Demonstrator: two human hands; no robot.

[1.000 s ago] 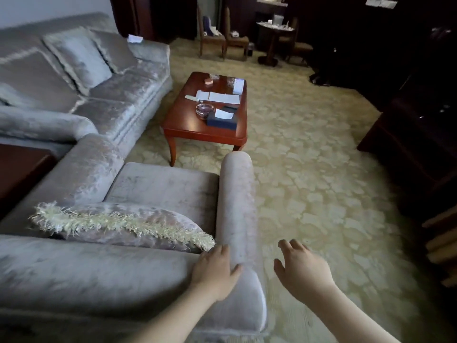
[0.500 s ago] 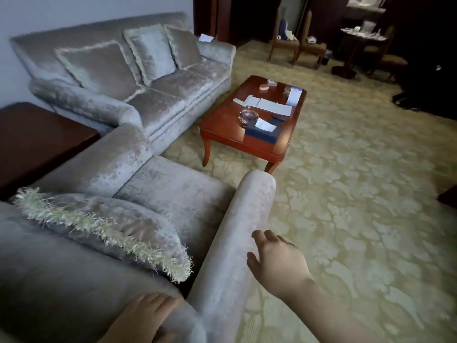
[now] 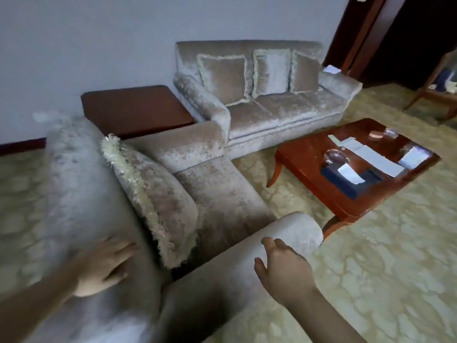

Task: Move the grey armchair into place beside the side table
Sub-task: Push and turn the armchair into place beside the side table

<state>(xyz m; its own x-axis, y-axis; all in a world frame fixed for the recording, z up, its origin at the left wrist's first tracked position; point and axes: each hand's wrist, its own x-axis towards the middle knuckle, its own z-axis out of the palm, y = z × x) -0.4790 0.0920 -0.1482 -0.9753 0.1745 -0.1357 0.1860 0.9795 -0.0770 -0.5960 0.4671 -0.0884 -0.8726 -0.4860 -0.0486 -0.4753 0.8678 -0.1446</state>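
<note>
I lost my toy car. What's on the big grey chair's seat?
Only a fringed cushion leans against the armchair back. The seat under and behind it is hidden.

Pale blue-grey wall (image 3: 86, 40); patterned cream carpet (image 3: 371, 256); grey velvet three-cushion sofa (image 3: 284, 107); glossy red-brown wooden coffee table (image 3: 309, 164); dark wooden doorway (image 3: 358, 33).
</note>
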